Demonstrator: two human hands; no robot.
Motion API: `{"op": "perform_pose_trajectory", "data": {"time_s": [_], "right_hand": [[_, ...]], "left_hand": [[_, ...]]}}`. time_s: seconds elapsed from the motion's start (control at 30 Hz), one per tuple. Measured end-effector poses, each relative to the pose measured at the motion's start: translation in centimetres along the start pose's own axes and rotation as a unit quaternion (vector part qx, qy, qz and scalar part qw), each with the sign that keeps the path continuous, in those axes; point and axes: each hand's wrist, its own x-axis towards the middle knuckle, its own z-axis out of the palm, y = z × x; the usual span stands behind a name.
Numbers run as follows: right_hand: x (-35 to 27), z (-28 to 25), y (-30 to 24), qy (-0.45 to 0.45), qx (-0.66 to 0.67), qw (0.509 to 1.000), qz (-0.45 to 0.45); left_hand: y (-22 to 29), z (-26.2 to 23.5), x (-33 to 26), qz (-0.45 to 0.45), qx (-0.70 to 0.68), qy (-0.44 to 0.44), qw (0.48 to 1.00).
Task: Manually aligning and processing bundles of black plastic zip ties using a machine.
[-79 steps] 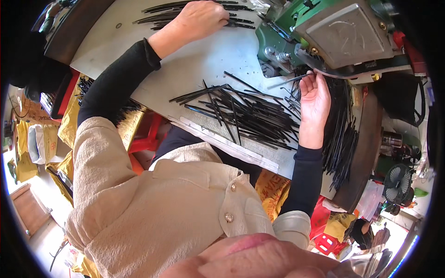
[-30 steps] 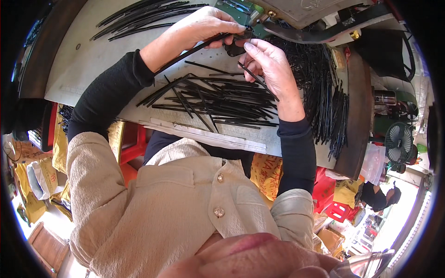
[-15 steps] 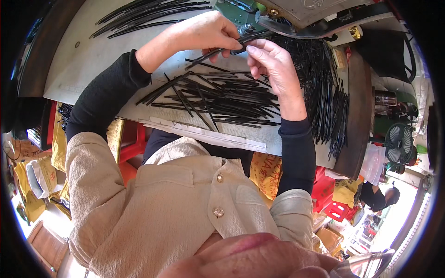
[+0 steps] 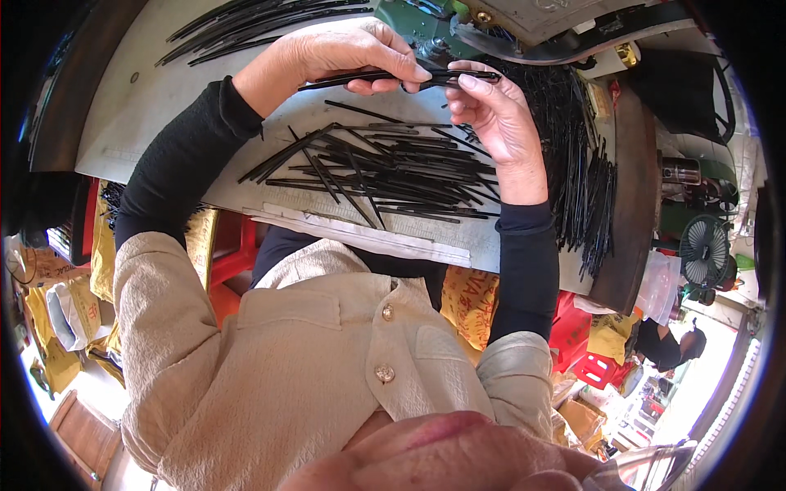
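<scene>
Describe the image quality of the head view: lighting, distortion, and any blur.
Head view: even daylight, soft shadows under the loose pile of thin black strips on the grey worktable; strong fisheye bending, with a dark vignette at the rim; the left hand and right hand, which hold one black strip, are sharp; the pale shape at the lower edge is blurred; bright overexposure at lower right.

We count two hands, the left hand (image 4: 340, 57) and the right hand (image 4: 495, 123), holding one black strip (image 4: 385, 78) between them. We see three heaps of black strips: one loose pile (image 4: 385, 176), one upper bundle (image 4: 254, 20), one hanging bunch (image 4: 585, 188).
</scene>
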Motion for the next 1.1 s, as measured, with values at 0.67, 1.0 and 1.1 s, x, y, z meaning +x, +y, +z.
{"op": "perform_pose_trajectory", "data": {"time_s": [0.67,1.0,1.1], "right_hand": [[1.1,-1.0,0.6,0.157,0.008,0.98,-0.121],[1.1,-0.8,0.4,0.154,0.018,0.979,-0.131],[1.1,-1.0,0.3,0.157,0.003,0.978,-0.138]], "left_hand": [[-1.3,-2.1,1.6,0.008,-0.067,0.105,0.992],[-0.6,-1.9,1.4,0.014,-0.046,0.133,0.99],[-0.3,-1.5,1.3,0.008,-0.081,0.125,0.989]]}}
